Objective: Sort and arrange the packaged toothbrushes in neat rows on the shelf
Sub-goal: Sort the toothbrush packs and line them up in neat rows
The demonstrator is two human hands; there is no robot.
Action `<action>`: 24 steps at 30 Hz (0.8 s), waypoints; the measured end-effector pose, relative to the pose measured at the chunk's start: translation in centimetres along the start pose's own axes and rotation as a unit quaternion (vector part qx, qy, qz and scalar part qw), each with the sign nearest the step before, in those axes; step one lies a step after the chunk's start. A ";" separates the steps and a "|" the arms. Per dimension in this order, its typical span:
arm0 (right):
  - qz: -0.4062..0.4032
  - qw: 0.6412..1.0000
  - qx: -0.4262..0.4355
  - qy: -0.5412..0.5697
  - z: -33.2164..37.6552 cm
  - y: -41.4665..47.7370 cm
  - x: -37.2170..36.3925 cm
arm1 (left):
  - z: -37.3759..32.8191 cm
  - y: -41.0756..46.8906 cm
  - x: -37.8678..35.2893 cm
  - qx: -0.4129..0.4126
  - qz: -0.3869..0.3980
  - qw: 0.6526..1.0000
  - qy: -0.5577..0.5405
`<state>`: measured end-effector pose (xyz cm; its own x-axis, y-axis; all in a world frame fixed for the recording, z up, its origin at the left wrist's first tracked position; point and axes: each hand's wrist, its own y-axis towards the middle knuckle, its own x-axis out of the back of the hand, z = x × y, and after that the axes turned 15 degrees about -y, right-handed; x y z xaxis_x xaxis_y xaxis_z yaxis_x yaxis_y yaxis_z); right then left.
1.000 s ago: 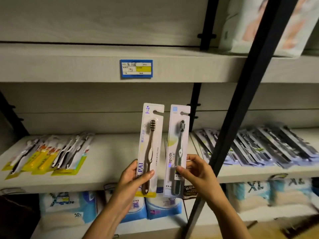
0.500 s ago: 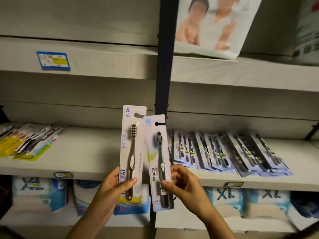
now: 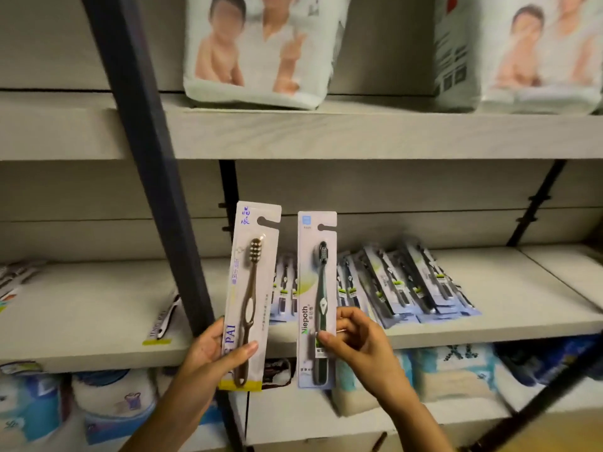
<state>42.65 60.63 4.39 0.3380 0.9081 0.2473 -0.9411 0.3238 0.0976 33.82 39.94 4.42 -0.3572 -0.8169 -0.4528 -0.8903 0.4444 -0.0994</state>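
Head view only.

- Landmark: the dark upright post [image 3: 153,197], leaning across the frame in front of the middle shelf [image 3: 98,324].
- Left hand [image 3: 208,357]: just right of the post's lower end. Fingers are grasping the brown toothbrush pack [image 3: 253,282] near its bottom, thumb across the front, the rest behind the card. Pack is upright with a slight tilt, brush head up, "PAI" on the card, yellow strip along the bottom edge.
- Right hand [image 3: 357,344]: further right of the post. Fingers are curled, pinching the dark green toothbrush pack [image 3: 318,288] at its lower half, thumb on the front. Pack is upright, brush head up, "Niepoth" on the card.
- Both packs are held in the air in front of the shelf edge, side by side with a gap between them.
- Right of the post, behind the held packs: a row of toothbrush packs [image 3: 408,285] lies flat on the middle shelf, overlapping and fanned. Dark brushes on pale blue cards.
- Just left of the post: a single pack [image 3: 166,321] lies at the shelf's front edge, partly hidden by the post.
- Far left of the post: more packs [image 3: 13,278] at the frame edge, blurred.
- Above, right of the post: two white bags with baby prints [image 3: 257,60] on the upper shelf [image 3: 359,135].
- Below the middle shelf, both sides of the post: blue-and-white soft packs [image 3: 456,360], some marked "XL".
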 end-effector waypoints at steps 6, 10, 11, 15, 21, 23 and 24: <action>0.000 1.000 -0.016 -0.020 -3.0 1.5 10.5 | 4.5 3.2 -8.8 -0.021 0.018 0.999 -0.014; -0.009 0.999 -0.021 -0.029 -3.8 2.2 17.7 | 7.6 4.7 -14.7 -0.034 0.002 0.999 -0.028; -0.011 0.999 -0.028 -0.027 -4.3 2.4 19.4 | 8.4 5.1 -16.3 -0.035 -0.004 0.999 -0.025; -0.004 0.998 -0.047 -0.044 -6.1 3.0 22.2 | 9.9 6.0 -19.3 -0.029 -0.010 0.999 -0.011; -0.029 0.991 -0.078 -0.104 -9.0 5.8 25.7 | 11.1 7.5 -21.8 -0.022 -0.012 1.000 -0.012; -0.054 0.986 -0.106 -0.114 -10.0 7.6 27.2 | 11.2 8.0 -22.4 -0.020 -0.018 1.000 -0.010; -0.065 0.983 -0.121 -0.125 -10.5 8.8 28.0 | 11.1 8.1 -22.7 -0.019 -0.019 1.000 -0.009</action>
<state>43.76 91.72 2.04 0.4187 0.7705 0.4807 -0.8540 0.5141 -0.0802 37.82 66.19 4.02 -0.3171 -0.8260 -0.4660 -0.9136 0.3979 -0.0835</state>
